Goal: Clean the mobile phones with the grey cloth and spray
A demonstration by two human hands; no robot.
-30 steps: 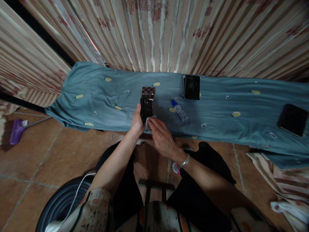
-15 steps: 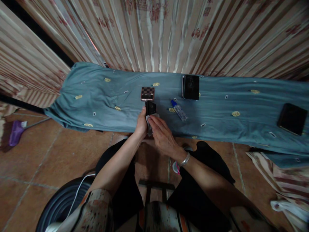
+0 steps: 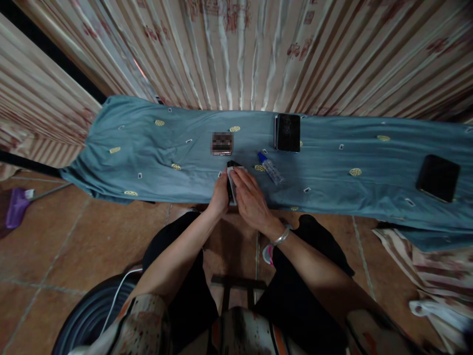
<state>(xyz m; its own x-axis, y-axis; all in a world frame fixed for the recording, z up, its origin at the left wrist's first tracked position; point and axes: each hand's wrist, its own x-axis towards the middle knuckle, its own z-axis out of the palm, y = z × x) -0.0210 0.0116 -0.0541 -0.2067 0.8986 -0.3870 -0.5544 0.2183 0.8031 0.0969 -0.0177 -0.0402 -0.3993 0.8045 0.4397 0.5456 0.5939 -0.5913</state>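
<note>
1. Phone, black and mostly hidden, is between the 2 hands above the near part of the tabletop, left of the blue-capped bottle; only its far end and a thin dark strip along its left side show.
2. The left hand is closed around the phone from the left side, thumb towards the far end. Its other fingers are out of sight.
3. The right hand is partly closed, its fingers together and only gently bent, holding a pale cloth against the phone. Its thumb is hidden, and a silver bracelet circles the wrist.
4. I cannot tell whether the phone touches the tabletop or is held clear of it.
5. Just beyond the hands, slightly left, lies a small square case, its surface blurred into blocks.
6. To the right of the hands, a clear bottle with a blue cap lies on its side, the cap pointing to the far left.
7. Farther away, near the far edge, a black tablet rests on something with a paler edge showing at its left.
8. Well apart at the right, another dark flat object lies on the tabletop.
9. A blue-green sheet with small yellow ovals covers the tabletop, and pleated curtains hang along its far side.
10. At the far left, a purple broom head rests on the tiled floor.
</note>
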